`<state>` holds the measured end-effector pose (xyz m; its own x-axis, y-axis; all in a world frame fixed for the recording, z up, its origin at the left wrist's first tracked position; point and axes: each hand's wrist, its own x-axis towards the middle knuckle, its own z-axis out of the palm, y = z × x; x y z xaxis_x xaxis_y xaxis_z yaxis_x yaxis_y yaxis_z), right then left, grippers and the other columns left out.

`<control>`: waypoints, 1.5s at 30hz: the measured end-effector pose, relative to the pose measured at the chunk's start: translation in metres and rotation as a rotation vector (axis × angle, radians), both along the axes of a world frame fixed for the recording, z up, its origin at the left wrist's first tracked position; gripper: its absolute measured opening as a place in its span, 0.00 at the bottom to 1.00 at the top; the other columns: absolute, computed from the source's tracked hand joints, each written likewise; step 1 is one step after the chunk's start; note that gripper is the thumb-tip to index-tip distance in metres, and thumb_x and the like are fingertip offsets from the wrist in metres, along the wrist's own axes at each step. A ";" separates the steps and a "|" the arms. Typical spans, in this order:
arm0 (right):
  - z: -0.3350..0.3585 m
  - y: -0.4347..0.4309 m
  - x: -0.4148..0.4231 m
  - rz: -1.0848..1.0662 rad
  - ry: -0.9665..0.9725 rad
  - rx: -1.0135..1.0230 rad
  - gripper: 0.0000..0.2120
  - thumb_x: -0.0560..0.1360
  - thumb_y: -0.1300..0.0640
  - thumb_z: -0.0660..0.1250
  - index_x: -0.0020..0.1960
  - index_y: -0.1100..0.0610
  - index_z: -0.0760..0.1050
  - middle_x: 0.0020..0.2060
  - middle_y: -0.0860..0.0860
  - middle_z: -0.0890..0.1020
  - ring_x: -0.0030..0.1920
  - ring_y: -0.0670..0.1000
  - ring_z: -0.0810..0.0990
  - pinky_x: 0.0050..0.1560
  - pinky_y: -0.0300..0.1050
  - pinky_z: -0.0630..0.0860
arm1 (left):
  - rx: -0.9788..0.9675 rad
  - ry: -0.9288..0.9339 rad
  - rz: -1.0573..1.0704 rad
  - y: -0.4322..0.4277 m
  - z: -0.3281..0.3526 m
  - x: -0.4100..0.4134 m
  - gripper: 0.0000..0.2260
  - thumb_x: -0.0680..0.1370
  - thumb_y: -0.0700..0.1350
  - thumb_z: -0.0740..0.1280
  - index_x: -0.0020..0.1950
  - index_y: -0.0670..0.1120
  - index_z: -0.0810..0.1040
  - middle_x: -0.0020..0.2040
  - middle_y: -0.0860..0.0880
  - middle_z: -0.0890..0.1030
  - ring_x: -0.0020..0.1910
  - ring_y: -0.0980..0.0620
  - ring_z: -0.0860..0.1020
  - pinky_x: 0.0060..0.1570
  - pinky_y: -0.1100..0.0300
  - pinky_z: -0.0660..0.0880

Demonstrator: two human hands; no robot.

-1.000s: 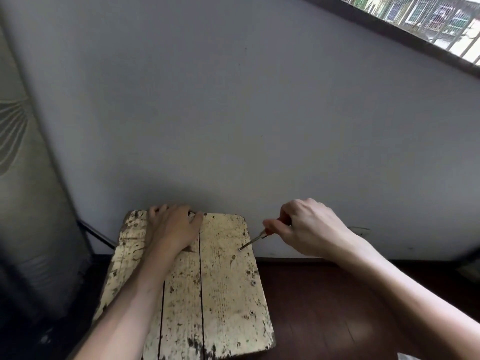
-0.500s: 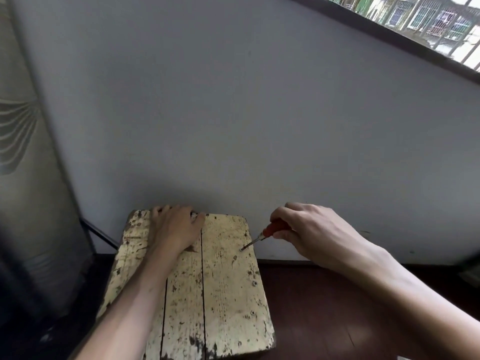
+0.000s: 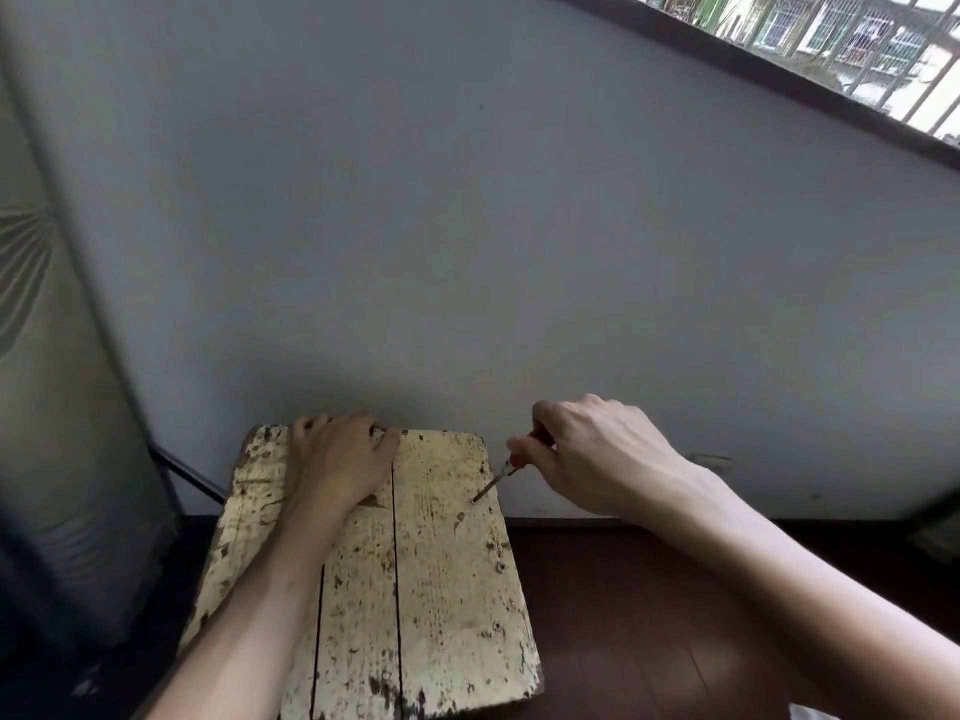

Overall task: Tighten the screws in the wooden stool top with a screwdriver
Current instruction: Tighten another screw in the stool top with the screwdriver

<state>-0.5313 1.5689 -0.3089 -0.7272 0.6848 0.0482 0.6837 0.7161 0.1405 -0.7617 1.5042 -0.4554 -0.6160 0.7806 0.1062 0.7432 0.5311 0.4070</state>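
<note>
The worn, cream-painted wooden stool top stands against the wall, made of a few planks. My left hand rests on its far left part, fingers curled over the back edge. My right hand grips a screwdriver with a red handle, mostly hidden in the fist. Its metal tip sits on a screw near the stool's far right edge. Two more screws show along the right edge, closer to me.
A grey wall rises right behind the stool. A dark padded object with a metal frame stands at the left. Dark wooden floor lies to the right. A barred window is at the top right.
My right hand has turned on the screwdriver handle, fingers shifting round it, while the tip stays on the same screw. My left hand has stayed put.
</note>
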 end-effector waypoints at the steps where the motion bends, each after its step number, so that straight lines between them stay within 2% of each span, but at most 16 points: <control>1: 0.002 -0.001 0.001 0.020 -0.017 -0.018 0.20 0.82 0.36 0.58 0.48 0.52 0.74 0.42 0.50 0.81 0.42 0.58 0.80 0.38 0.49 0.71 | 0.003 0.001 -0.002 -0.001 0.001 0.000 0.16 0.83 0.60 0.55 0.50 0.55 0.80 0.56 0.51 0.83 0.61 0.47 0.75 0.62 0.51 0.60; 5: 0.010 -0.005 0.008 0.156 -0.047 -0.055 0.12 0.81 0.41 0.64 0.56 0.48 0.74 0.49 0.45 0.82 0.47 0.54 0.81 0.45 0.50 0.78 | 0.011 0.003 -0.002 -0.002 0.003 0.000 0.17 0.83 0.59 0.56 0.50 0.54 0.81 0.57 0.50 0.83 0.61 0.47 0.74 0.64 0.51 0.60; 8: 0.012 -0.006 0.013 0.199 -0.044 -0.053 0.11 0.81 0.44 0.67 0.61 0.47 0.76 0.54 0.44 0.81 0.51 0.52 0.81 0.46 0.47 0.76 | 0.010 -0.006 -0.008 -0.001 0.002 0.001 0.17 0.83 0.59 0.56 0.54 0.54 0.82 0.58 0.50 0.82 0.62 0.47 0.74 0.65 0.51 0.60; 11: 0.011 -0.005 0.014 0.241 -0.061 -0.010 0.12 0.82 0.43 0.64 0.61 0.47 0.77 0.55 0.44 0.81 0.52 0.52 0.81 0.48 0.48 0.77 | 0.002 0.010 -0.006 0.000 0.000 0.000 0.18 0.83 0.59 0.55 0.55 0.53 0.82 0.59 0.49 0.82 0.63 0.47 0.74 0.65 0.50 0.60; 17: 0.005 -0.002 0.011 0.219 0.007 0.016 0.13 0.81 0.40 0.63 0.54 0.48 0.78 0.49 0.45 0.83 0.47 0.53 0.82 0.43 0.48 0.76 | -0.002 0.015 -0.003 0.004 -0.004 -0.002 0.19 0.83 0.60 0.55 0.56 0.53 0.82 0.59 0.49 0.82 0.62 0.46 0.74 0.64 0.50 0.60; 20: 0.000 0.001 0.004 0.047 0.069 -0.070 0.18 0.79 0.37 0.65 0.46 0.51 0.79 0.38 0.47 0.81 0.40 0.55 0.79 0.37 0.46 0.71 | 0.010 0.013 0.000 0.005 -0.007 -0.003 0.18 0.83 0.60 0.56 0.56 0.53 0.82 0.58 0.49 0.83 0.62 0.46 0.74 0.63 0.50 0.59; 22: -0.002 0.002 -0.002 -0.051 0.090 -0.104 0.21 0.79 0.36 0.65 0.42 0.53 0.80 0.34 0.50 0.79 0.36 0.56 0.78 0.35 0.45 0.68 | 0.020 0.001 0.005 0.005 -0.009 -0.003 0.18 0.82 0.60 0.56 0.54 0.54 0.82 0.56 0.49 0.83 0.61 0.46 0.74 0.62 0.49 0.58; 26: 0.001 0.001 -0.007 -0.099 0.059 -0.117 0.21 0.79 0.36 0.63 0.45 0.54 0.78 0.40 0.52 0.81 0.41 0.58 0.79 0.38 0.48 0.72 | 0.010 0.006 0.009 0.006 -0.012 -0.005 0.18 0.82 0.61 0.56 0.50 0.54 0.82 0.54 0.50 0.83 0.59 0.46 0.75 0.61 0.49 0.59; 29: 0.005 -0.003 0.001 0.002 -0.008 -0.183 0.18 0.81 0.37 0.62 0.53 0.52 0.71 0.49 0.48 0.83 0.48 0.57 0.80 0.45 0.51 0.75 | 0.026 0.010 0.009 0.006 -0.013 -0.005 0.17 0.81 0.61 0.56 0.47 0.55 0.80 0.53 0.50 0.84 0.58 0.46 0.75 0.60 0.49 0.59; 32: 0.009 -0.006 0.011 0.139 0.059 -0.196 0.14 0.80 0.44 0.67 0.58 0.51 0.68 0.54 0.44 0.82 0.52 0.54 0.79 0.51 0.53 0.77 | 0.028 0.017 0.004 0.007 -0.012 -0.005 0.16 0.82 0.61 0.56 0.46 0.55 0.79 0.53 0.49 0.84 0.59 0.46 0.76 0.61 0.49 0.59; 36: 0.011 -0.006 0.014 0.199 0.071 -0.099 0.11 0.80 0.45 0.68 0.59 0.47 0.77 0.52 0.43 0.81 0.50 0.50 0.80 0.49 0.48 0.77 | 0.026 0.034 0.004 0.007 -0.013 -0.006 0.19 0.82 0.60 0.56 0.50 0.52 0.83 0.55 0.48 0.83 0.60 0.45 0.75 0.62 0.49 0.60; 40: 0.010 -0.004 0.014 0.257 0.073 -0.057 0.10 0.80 0.44 0.69 0.56 0.49 0.79 0.49 0.43 0.84 0.48 0.51 0.82 0.44 0.46 0.76 | 0.017 0.036 0.004 0.009 -0.014 -0.007 0.20 0.82 0.61 0.56 0.53 0.52 0.83 0.56 0.48 0.83 0.60 0.45 0.75 0.62 0.49 0.60; 42: 0.006 -0.003 0.014 0.238 0.086 -0.054 0.11 0.79 0.42 0.69 0.53 0.49 0.79 0.44 0.41 0.84 0.42 0.50 0.81 0.40 0.46 0.74 | 0.016 0.045 0.005 0.010 -0.015 -0.007 0.20 0.82 0.61 0.56 0.54 0.52 0.83 0.57 0.48 0.83 0.60 0.45 0.75 0.62 0.49 0.60; 45: -0.003 0.000 0.010 0.107 0.146 -0.092 0.17 0.78 0.37 0.67 0.45 0.51 0.79 0.32 0.38 0.78 0.33 0.46 0.75 0.36 0.45 0.70 | 0.027 0.048 0.009 0.009 -0.016 -0.007 0.20 0.82 0.61 0.55 0.54 0.53 0.83 0.56 0.48 0.84 0.59 0.45 0.76 0.62 0.48 0.60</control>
<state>-0.5212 1.5688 -0.3119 -0.7858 0.6103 0.0998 0.6113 0.7910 -0.0240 -0.7683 1.5130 -0.4715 -0.6165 0.7714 0.1574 0.7576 0.5269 0.3851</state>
